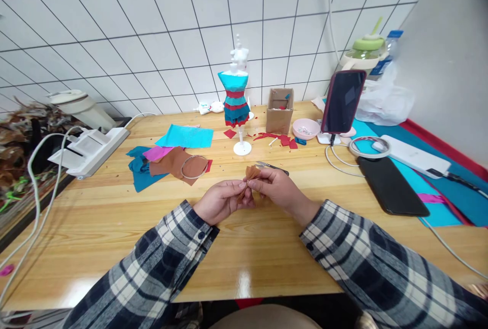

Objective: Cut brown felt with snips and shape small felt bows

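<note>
A small piece of brown crepe paper (252, 172) is gathered between my two hands, above the wooden table. My left hand (224, 198) pinches its lower left side with thumb and fingers. From the right, my right hand (277, 186) pinches the same piece, and the fingertips of both hands almost meet. Scissors (272, 167) lie just behind my right hand, partly hidden by it. Behind the hands stands a small white dress form (239, 57) wearing a layered paper dress (234, 97) in turquoise, red and dark teal.
Coloured paper sheets (185, 136) and a tape ring (194, 167) lie at the left. A cardboard box (280, 111), pink bowl (306, 129), propped phone (343, 101) and black phone (392, 186) are to the right. A power strip (91, 153) with cables sits far left.
</note>
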A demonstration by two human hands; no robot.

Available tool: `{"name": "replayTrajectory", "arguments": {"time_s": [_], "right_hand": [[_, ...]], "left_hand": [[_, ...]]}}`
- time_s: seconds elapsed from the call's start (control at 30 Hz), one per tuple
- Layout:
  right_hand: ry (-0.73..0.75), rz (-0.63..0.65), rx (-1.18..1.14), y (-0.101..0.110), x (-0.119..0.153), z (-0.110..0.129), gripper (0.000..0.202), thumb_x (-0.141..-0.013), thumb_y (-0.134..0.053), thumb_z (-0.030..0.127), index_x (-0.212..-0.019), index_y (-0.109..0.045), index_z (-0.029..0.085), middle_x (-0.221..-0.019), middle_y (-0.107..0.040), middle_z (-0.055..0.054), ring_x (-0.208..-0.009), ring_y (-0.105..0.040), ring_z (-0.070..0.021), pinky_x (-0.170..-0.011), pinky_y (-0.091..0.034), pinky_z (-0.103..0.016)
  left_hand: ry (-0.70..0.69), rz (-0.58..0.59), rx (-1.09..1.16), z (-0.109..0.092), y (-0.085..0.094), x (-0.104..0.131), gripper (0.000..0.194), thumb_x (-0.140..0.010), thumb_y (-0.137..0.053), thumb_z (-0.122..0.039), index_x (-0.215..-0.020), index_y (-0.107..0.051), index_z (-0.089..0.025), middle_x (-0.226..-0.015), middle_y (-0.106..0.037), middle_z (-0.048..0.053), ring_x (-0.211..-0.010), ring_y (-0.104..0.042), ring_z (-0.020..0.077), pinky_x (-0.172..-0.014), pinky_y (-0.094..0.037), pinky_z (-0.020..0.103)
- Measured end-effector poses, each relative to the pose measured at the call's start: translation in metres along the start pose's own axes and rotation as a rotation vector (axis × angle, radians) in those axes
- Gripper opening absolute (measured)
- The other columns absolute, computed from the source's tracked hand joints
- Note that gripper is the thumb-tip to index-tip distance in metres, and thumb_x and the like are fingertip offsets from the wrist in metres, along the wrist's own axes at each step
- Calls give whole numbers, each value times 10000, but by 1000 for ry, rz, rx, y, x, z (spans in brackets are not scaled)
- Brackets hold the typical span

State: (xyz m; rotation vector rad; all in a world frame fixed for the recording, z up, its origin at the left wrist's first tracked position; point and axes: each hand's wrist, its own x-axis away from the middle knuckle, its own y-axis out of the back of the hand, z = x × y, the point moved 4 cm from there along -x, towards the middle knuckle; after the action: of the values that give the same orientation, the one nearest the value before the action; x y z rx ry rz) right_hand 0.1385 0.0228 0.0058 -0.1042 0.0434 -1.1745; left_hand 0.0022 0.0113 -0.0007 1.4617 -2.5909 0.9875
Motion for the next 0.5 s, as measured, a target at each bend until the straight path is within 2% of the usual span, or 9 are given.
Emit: {"name": "replayTrajectory", "arguments": {"time_s": [0.1, 0.2, 0.3, 0.4, 0.5], "right_hand": [[-76, -19, -109, -1, 0, -4, 328, -692, -730, 455, -843, -636, 179, -683, -635, 13, -590, -550, -107, -500, -373, -216], [-39, -5, -109, 0, -1, -4, 331, -694, -733, 449, -849, -627, 176, -708, -652, 5, -615, -582, -116, -521, -401, -221], [6, -17, -52, 1, -2, -4, 308, -710, -723, 446, -831, -620, 181, -718, -658, 0, -647, -611, -134, -579, -451, -245], [36, -59, 3, 4, -2, -6, 297, -719, -714, 444, -811, -603, 184, -715, -645, 5, -657, -609, -138, -626, -474, -262], [70, -61, 12, 5, -2, -5, 327, -703, -734, 418, -886, -593, 186, -834, -649, -9, -668, -600, -123, -639, -486, -264]], "left_hand": [[-14, -13, 8, 1, 2, -1, 212, -754, -705, -309, -690, -684, -108, -672, -597, 55, -666, -567, 150, -716, -482, 297], [-60, -34, -8, 0, 6, -2, 243, -781, -679, -359, -790, -697, -116, -750, -618, 66, -730, -579, 166, -748, -490, 315], [-141, -59, -186, -3, 7, -2, 319, -806, -641, -442, -837, -690, -128, -791, -621, 71, -753, -564, 170, -711, -470, 288], [-196, -107, -401, -7, 6, -1, 285, -810, -649, -420, -797, -677, -136, -758, -612, 50, -684, -523, 136, -640, -425, 245], [-208, -121, -449, -9, 5, 1, 290, -808, -645, -425, -771, -658, -138, -708, -596, 28, -618, -490, 114, -600, -395, 238]]}}
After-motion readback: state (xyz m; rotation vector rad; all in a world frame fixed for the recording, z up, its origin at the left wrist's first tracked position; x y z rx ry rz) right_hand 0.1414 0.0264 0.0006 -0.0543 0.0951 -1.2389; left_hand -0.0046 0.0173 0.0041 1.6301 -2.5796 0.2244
